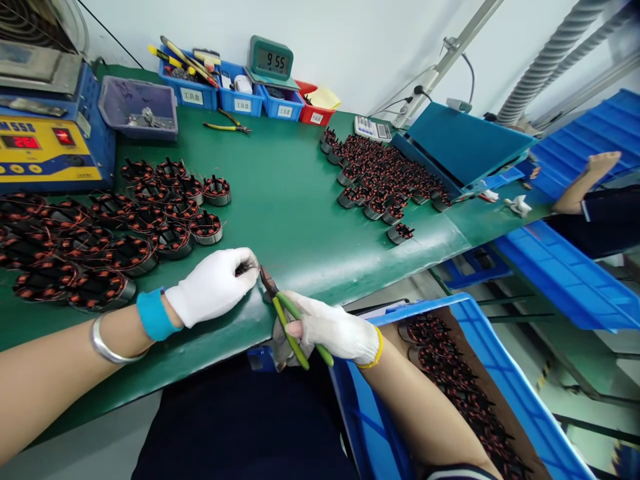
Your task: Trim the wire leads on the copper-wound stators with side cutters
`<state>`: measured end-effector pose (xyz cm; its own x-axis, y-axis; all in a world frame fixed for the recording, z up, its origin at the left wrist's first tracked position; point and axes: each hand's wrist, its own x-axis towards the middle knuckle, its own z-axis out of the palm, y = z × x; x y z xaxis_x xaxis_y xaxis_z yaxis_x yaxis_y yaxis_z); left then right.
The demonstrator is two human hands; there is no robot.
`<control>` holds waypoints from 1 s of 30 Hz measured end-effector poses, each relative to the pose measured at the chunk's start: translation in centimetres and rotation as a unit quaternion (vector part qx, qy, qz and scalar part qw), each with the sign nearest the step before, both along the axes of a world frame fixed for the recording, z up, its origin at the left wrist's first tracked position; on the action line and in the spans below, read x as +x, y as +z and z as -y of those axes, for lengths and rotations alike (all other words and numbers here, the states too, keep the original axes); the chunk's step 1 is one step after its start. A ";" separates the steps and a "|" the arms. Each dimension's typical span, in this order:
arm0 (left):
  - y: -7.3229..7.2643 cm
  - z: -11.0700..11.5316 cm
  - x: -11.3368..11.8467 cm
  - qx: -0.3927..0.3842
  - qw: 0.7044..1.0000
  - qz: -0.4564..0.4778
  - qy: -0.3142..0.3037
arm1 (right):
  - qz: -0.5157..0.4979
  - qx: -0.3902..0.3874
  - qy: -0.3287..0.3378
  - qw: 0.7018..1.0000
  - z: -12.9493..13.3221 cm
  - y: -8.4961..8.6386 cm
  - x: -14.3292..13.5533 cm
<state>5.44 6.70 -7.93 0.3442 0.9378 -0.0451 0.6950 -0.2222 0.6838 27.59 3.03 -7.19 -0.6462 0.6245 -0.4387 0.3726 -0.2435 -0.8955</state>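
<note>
My left hand (213, 285), in a white glove, is closed around a small copper-wound motor stator (242, 269); the fingers hide most of it. In my right hand (340, 330), also gloved, are green-handled cutting pliers (269, 284). Their jaws point up and left, right at the left fingertips. Whether the jaws touch a wire end is too small to tell. Left of my left hand stand several stators (173, 239) with black tops, copper windings and loose wire ends.
Another stator group (380, 173) fills the bench's right side, beside a teal slanted box (465, 143). A blue crate (467, 303) of stators stands by my right arm. At the back are tool bins (243, 105), a clock (271, 59) and spare pliers (223, 127). Another person's arm (580, 187) is far right.
</note>
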 end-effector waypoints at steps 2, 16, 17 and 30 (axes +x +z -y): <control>0.0 0.0 0.0 -0.004 1.000 -0.003 -0.001 | -0.005 -0.006 -0.012 1.000 0.0 -0.2 -0.4; 3.0 -0.1 -1.9 0.199 0.967 -0.152 0.048 | 0.396 0.319 -0.038 0.860 -0.1 1.6 -1.6; 3.6 -0.3 -2.4 0.230 0.947 -0.220 0.046 | 0.445 0.370 -0.047 0.814 -0.4 1.6 -1.7; 4.0 -1.9 -4.2 0.225 0.865 -0.449 -0.006 | 0.281 0.628 0.137 0.712 -3.4 0.0 -8.5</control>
<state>1.25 8.59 -3.97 0.3692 0.9267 0.0701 0.8968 -0.3354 -0.2886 19.04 6.41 -7.19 -0.7620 0.6369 0.1171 0.6380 0.7693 -0.0329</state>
